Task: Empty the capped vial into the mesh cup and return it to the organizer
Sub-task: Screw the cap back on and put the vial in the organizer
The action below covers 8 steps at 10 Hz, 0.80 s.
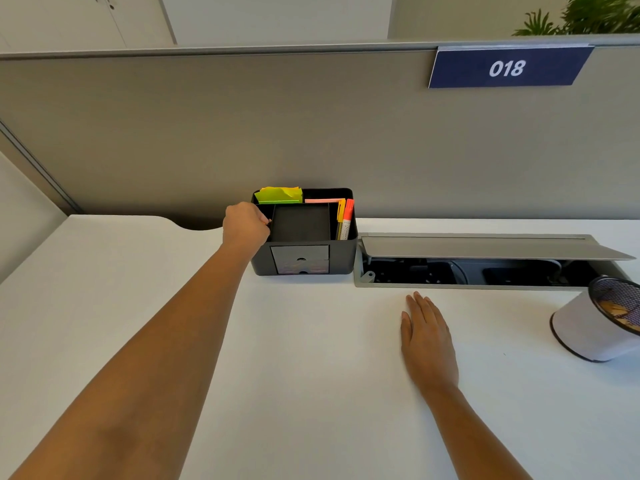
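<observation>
The black desk organizer stands at the back of the white desk against the partition. My left hand is curled at its left compartment, fingers closed around a small dark item with a red tip, which seems to be the capped vial; most of it is hidden by my fingers. My right hand lies flat on the desk, palm down, fingers apart, holding nothing. The mesh cup, white-walled with a black mesh rim, stands at the far right edge with yellowish bits inside.
The organizer holds green sticky notes, a pink pad, and orange and yellow markers; two small drawers sit in its front. An open cable tray with a raised grey lid runs along the desk to its right. A grey partition stands behind.
</observation>
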Tool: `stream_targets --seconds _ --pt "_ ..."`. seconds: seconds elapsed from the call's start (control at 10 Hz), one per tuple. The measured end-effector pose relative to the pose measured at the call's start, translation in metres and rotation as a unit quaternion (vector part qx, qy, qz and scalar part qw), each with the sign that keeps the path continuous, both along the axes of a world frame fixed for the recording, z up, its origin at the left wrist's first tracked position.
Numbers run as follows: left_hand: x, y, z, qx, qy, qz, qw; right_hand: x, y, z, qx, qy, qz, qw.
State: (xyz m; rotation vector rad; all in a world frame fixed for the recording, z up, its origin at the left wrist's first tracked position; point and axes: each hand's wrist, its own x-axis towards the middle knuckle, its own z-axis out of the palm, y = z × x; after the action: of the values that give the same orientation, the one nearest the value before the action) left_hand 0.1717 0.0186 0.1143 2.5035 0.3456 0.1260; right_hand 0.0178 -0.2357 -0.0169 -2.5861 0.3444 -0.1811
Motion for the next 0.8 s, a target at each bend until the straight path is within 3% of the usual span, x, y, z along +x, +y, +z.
stream_targets --seconds 0.6,0.8 --pt "0.002 0.001 -0.011 0.031 0.008 0.0 0.999 0.0 0.0 -0.001 -0.002 -0.011 0.003 1.0" --pt "-0.008 -0.001 -0.011 0.048 -0.029 -0.009 0.998 0.0 0.0 -0.001 -0.002 -0.008 0.002 1.0"
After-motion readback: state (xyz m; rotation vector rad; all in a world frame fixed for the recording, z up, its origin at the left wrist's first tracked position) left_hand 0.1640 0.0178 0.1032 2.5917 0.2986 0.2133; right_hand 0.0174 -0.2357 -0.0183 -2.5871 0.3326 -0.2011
